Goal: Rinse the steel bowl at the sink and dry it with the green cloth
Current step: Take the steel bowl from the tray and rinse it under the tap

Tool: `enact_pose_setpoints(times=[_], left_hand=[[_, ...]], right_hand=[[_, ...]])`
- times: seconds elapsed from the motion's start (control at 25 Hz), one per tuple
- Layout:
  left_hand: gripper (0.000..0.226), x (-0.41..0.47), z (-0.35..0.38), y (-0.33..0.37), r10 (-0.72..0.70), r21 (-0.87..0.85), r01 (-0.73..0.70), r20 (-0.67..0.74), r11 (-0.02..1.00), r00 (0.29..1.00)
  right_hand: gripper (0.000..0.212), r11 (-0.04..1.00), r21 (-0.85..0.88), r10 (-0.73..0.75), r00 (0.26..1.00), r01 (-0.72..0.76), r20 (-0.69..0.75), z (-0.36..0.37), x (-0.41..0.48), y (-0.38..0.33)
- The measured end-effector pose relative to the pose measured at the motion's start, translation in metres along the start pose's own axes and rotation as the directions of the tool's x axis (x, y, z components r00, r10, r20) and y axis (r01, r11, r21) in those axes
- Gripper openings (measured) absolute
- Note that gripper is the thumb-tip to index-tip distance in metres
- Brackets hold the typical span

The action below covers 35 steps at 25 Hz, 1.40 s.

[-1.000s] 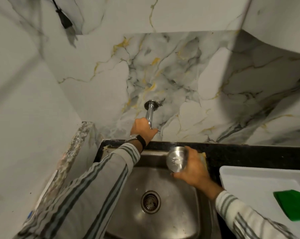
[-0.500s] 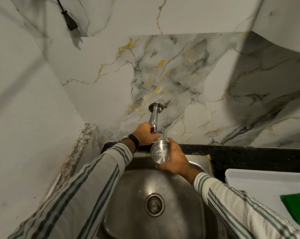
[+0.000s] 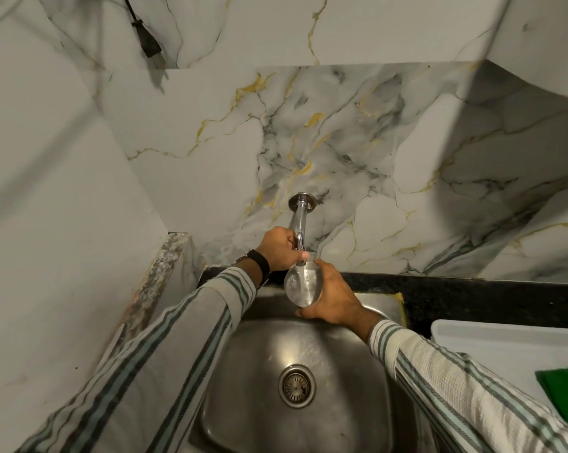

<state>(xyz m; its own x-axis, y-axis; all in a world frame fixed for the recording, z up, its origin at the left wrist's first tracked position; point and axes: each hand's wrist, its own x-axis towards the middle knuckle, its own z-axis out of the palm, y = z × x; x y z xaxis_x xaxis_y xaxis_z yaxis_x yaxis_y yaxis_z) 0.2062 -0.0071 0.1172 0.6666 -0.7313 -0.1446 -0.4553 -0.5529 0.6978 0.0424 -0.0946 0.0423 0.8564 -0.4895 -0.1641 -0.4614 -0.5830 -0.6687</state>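
Note:
My right hand (image 3: 333,297) grips the small steel bowl (image 3: 300,287) from its right side and holds it right under the outlet of the chrome wall tap (image 3: 299,220). Water shows inside the bowl. My left hand (image 3: 281,248) is closed around the tap's lower end. Both hands hover over the back of the steel sink (image 3: 348,380). The green cloth (image 3: 567,392) lies on a white tray (image 3: 491,341) at the right edge, partly cut off by the frame.
A black counter strip (image 3: 472,294) runs behind the sink and tray. A marble-patterned wall rises behind the tap, and a plain wall with a speckled stone ledge (image 3: 160,279) closes in the left side. A black plug (image 3: 145,37) hangs high on the wall.
My right hand carried the bowl from the sink's right rear up and left to under the tap, and water now shows in the bowl. My left hand stayed on the tap.

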Motion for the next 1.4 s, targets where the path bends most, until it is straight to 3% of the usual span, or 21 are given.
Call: enact_pose_setpoints(times=[0.28, 0.48, 1.12, 1.4], left_hand=[[0.044, -0.004, 0.002, 0.005, -0.023, 0.015, 0.024, -0.038, 1.0, 0.999], [0.025, -0.007, 0.001, 0.007, -0.051, 0.024, 0.052, -0.034, 0.998, 0.998], [0.037, -0.012, 0.005, 0.019, -0.109, 0.034, 0.111, -0.07, 0.993, 0.992], [0.04, -0.012, 0.023, 0.028, -0.142, 0.11, 0.167, -0.207, 0.98, 0.968]], right_hand=[[0.155, 0.999, 0.046, 0.013, 0.999, -0.014, 0.033, 0.008, -0.005, -0.01], [0.153, 0.997, 0.073, 0.01, 0.999, -0.012, 0.034, 0.013, -0.01, -0.006], [0.146, 0.997, 0.07, 0.009, 1.0, -0.008, -0.024, 0.026, -0.014, -0.014], [0.149, 0.993, 0.119, 0.032, 0.998, -0.025, -0.058, 0.023, -0.01, -0.003]])
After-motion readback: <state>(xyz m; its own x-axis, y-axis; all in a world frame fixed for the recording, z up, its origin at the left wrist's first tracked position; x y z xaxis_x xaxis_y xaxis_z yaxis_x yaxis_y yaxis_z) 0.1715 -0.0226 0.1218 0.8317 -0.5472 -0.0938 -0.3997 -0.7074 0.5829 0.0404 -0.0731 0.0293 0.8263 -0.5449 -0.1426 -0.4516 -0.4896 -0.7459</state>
